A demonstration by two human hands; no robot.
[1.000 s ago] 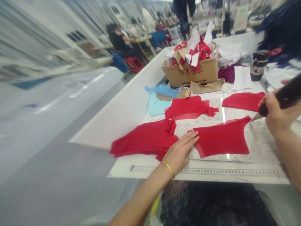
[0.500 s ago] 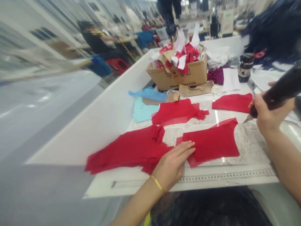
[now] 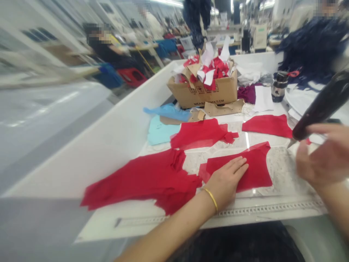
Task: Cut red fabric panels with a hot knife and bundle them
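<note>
Garment factory floor: sewing machine (image 3: 260, 36), long white cutting table (image 3: 122, 145), cut red fabric panels (image 3: 256, 171), seated worker (image 3: 105, 47).

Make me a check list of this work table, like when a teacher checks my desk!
Surface: white table with a marbled sheet under the cloth.
Job's things: red fabric pieces lying flat, and a dark-handled pointed tool.
Clutter: cardboard box full of red and white scraps, and a flask.
Hands: left hand flat on red fabric; right hand blurred beside the tool, grip unclear.
Cables: nothing seen.
Surroundings: seated co-worker, sewing machine behind.
</note>
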